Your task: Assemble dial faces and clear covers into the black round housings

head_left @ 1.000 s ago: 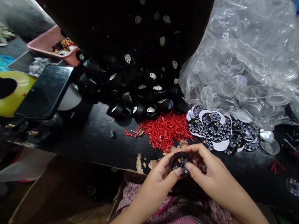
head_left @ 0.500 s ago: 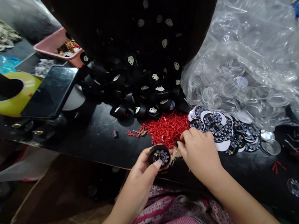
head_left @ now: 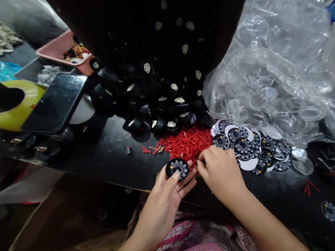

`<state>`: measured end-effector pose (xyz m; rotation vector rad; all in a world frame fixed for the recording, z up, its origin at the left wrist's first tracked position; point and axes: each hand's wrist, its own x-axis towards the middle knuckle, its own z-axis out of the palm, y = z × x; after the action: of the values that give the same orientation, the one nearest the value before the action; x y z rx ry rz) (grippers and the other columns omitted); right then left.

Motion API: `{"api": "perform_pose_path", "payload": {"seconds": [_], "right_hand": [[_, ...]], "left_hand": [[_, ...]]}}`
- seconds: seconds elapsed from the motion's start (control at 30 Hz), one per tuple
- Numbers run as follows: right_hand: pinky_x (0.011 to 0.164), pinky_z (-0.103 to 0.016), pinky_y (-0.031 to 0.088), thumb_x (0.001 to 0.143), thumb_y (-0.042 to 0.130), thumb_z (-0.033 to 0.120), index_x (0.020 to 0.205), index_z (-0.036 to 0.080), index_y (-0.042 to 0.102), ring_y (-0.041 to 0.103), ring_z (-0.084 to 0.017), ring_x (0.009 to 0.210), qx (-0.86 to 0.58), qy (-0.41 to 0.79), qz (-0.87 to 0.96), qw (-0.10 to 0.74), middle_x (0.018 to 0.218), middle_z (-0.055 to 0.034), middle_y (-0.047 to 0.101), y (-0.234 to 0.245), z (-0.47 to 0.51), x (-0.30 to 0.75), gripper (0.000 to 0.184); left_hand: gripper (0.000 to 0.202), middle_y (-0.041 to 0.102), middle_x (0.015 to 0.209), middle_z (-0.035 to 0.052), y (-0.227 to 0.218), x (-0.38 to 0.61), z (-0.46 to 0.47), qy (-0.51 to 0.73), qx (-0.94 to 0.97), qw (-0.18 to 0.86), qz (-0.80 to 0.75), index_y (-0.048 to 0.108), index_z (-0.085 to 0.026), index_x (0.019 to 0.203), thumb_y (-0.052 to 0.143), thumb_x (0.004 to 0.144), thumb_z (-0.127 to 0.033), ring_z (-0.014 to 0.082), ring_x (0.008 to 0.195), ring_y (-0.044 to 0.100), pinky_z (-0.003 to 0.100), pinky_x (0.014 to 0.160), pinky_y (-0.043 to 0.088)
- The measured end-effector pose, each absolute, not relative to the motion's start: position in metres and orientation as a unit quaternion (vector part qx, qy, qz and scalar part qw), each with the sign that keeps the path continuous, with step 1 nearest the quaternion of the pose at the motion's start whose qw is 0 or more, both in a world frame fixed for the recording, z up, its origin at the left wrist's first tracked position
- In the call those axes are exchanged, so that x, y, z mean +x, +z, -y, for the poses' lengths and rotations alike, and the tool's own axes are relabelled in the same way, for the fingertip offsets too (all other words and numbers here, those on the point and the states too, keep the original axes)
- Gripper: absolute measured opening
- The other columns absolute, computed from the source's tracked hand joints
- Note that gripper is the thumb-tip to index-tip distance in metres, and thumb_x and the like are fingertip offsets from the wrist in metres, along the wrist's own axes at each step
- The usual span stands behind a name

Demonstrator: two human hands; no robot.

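Observation:
My left hand (head_left: 164,200) holds a round black gauge (head_left: 177,169) face up near the table's front edge, thumb pressed on its printed dial. My right hand (head_left: 223,173) is beside it on the right, fingers bent and pinched together at the edge of a heap of small red pointers (head_left: 188,143). Whatever is between those fingertips is too small or hidden to make out. Just beyond my right hand lies a pile of printed dial discs (head_left: 242,147), black with white marks, some showing white backs.
Many black gauge housings (head_left: 161,99) are heaped behind the pointers, spilling from a dark container. A plastic bag of clear round covers (head_left: 272,99) lies at the right. On the left are a phone (head_left: 57,103), a yellow tape roll (head_left: 33,95) and a pink tray (head_left: 61,46).
My left hand has tilted the gauge slightly and shifted it a little up and left, its fingers now spread more beneath. My right hand has moved slightly left.

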<state>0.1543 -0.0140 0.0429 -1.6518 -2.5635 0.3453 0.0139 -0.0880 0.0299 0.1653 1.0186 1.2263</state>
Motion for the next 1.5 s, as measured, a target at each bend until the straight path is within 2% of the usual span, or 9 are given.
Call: {"api": "perform_pose_path", "payload": {"seconds": [0.13, 0.33, 0.47, 0.57, 0.77, 0.93, 1.1, 1.27, 1.5], "right_hand": [[0.077, -0.036, 0.034, 0.091, 0.059, 0.019, 0.081, 0.016, 0.062, 0.062, -0.022, 0.083, -0.53, 0.144, 0.833, 0.063, 0.084, -0.0054, 0.067, 0.046, 0.014, 0.154, 0.011], [0.083, -0.034, 0.037, 0.089, 0.061, 0.015, 0.088, 0.018, 0.062, 0.06, -0.018, 0.087, -0.49, 0.287, 0.785, 0.248, 0.089, -0.0018, 0.065, 0.056, 0.03, 0.167, 0.003], [0.081, -0.036, 0.036, 0.088, 0.064, 0.018, 0.087, 0.018, 0.062, 0.058, -0.02, 0.087, -0.509, 0.301, 0.775, 0.224, 0.088, -0.0024, 0.063, 0.064, 0.035, 0.17, 0.002], [0.077, -0.036, 0.036, 0.088, 0.064, 0.019, 0.079, 0.018, 0.059, 0.056, -0.02, 0.082, -0.514, 0.279, 0.784, 0.209, 0.082, -0.002, 0.061, 0.068, 0.035, 0.17, 0.01], [0.079, -0.034, 0.038, 0.095, 0.058, 0.02, 0.085, 0.02, 0.061, 0.058, -0.017, 0.084, -0.474, 0.342, 0.769, 0.26, 0.085, -0.0002, 0.063, 0.075, 0.039, 0.17, 0.011], [0.079, -0.035, 0.036, 0.095, 0.056, 0.017, 0.085, 0.02, 0.061, 0.057, -0.018, 0.085, -0.488, 0.313, 0.779, 0.239, 0.085, -0.0007, 0.063, 0.076, 0.04, 0.169, 0.011], [0.077, -0.035, 0.035, 0.096, 0.057, 0.018, 0.084, 0.02, 0.06, 0.056, -0.019, 0.083, -0.503, 0.303, 0.781, 0.211, 0.084, -0.0004, 0.062, 0.076, 0.039, 0.17, 0.012], [0.076, -0.035, 0.035, 0.095, 0.057, 0.017, 0.079, 0.02, 0.057, 0.054, -0.018, 0.08, -0.501, 0.318, 0.777, 0.211, 0.08, 0.0007, 0.061, 0.079, 0.043, 0.169, 0.017], [0.075, -0.034, 0.037, 0.095, 0.054, 0.013, 0.076, 0.019, 0.053, 0.053, -0.019, 0.079, -0.511, 0.318, 0.766, 0.225, 0.08, -0.0017, 0.06, 0.082, 0.05, 0.163, 0.02]], "left_hand": [[0.02, 0.071, 0.124, 0.0048, 0.036, 0.015, 0.085, 0.545, 0.017, 0.713, -0.441, 0.064, -0.026, 0.112, 0.061, 0.092, -0.027, 0.0258, 0.109, 0.071, 0.038, 0.091, 0.057], [0.017, 0.079, 0.099, 0.0096, 0.04, 0.019, 0.075, 0.543, -0.037, 0.743, -0.389, 0.071, -0.013, 0.097, 0.056, 0.094, -0.021, 0.0208, 0.096, 0.075, 0.036, 0.093, 0.057], [0.019, 0.078, 0.108, 0.0089, 0.04, 0.024, 0.08, 0.572, 0.031, 0.707, -0.414, 0.071, -0.016, 0.105, 0.06, 0.092, -0.024, 0.0235, 0.11, 0.07, 0.042, 0.103, 0.051], [0.021, 0.076, 0.116, 0.0066, 0.039, 0.025, 0.087, 0.583, 0.087, 0.683, -0.432, 0.07, -0.022, 0.11, 0.062, 0.091, -0.028, 0.0246, 0.118, 0.066, 0.045, 0.107, 0.048], [0.043, 0.074, 0.116, 0.0058, 0.032, 0.024, 0.083, 0.59, 0.14, 0.642, -0.469, 0.056, -0.028, 0.13, 0.066, 0.089, -0.033, 0.0229, 0.116, 0.067, 0.042, 0.106, 0.048], [0.033, 0.07, 0.12, 0.0017, 0.021, 0.032, 0.078, 0.53, 0.214, 0.66, -0.488, 0.064, -0.029, 0.121, 0.065, 0.089, -0.034, 0.0198, 0.116, 0.064, 0.035, 0.104, 0.048], [0.029, 0.069, 0.122, -0.0011, 0.025, 0.031, 0.082, 0.53, 0.264, 0.653, -0.472, 0.062, -0.032, 0.122, 0.062, 0.092, -0.035, 0.0167, 0.118, 0.062, 0.032, 0.107, 0.045], [0.025, 0.073, 0.113, 0.0007, 0.036, 0.026, 0.082, 0.51, 0.345, 0.591, -0.522, 0.062, -0.027, 0.117, 0.061, 0.092, -0.033, 0.0168, 0.109, 0.067, 0.03, 0.098, 0.051], [0.026, 0.074, 0.115, 0.0023, 0.042, 0.025, 0.085, 0.494, 0.402, 0.515, -0.573, 0.064, -0.026, 0.115, 0.062, 0.089, -0.026, 0.0202, 0.11, 0.068, 0.034, 0.098, 0.051]]}}
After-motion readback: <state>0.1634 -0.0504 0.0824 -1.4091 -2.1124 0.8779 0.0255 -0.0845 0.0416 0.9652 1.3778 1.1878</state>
